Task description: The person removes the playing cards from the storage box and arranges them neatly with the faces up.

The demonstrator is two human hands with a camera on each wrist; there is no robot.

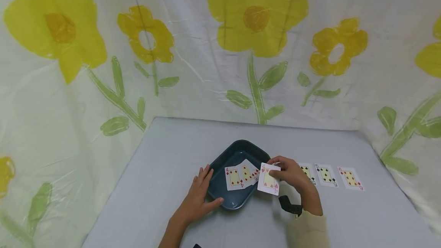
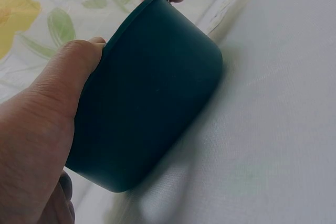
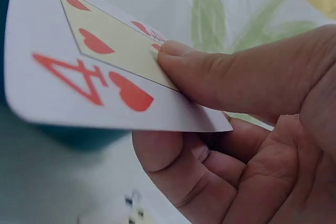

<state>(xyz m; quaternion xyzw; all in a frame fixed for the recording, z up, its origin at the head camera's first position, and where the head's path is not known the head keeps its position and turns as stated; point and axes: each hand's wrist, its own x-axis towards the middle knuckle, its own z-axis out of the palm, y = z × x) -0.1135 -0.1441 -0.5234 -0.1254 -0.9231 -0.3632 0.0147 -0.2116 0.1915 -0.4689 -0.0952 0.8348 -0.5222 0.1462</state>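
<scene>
A dark teal tray [image 1: 237, 204] stands on the table, tilted diagonally in the head view, with several face-up playing cards [image 1: 234, 178] fanned inside. My left hand [image 1: 197, 198] holds the tray's left near corner, its thumb and fingers spread on two sides of it. In the left wrist view the thumb [image 2: 79, 61] lies against the rim. Over the tray's right edge, my right hand [image 1: 291, 173] pinches a four of hearts [image 1: 267, 186] between thumb and fingers. The right wrist view shows that card's face, the thumb [image 3: 210, 72] on top of it.
To the right of the tray lie face-up cards in a row: a spade card [image 1: 323, 175], a six of diamonds [image 1: 350, 178], and one partly behind the right hand. A curtain [image 1: 193, 87] with yellow flowers hangs behind the white table [image 1: 144, 209].
</scene>
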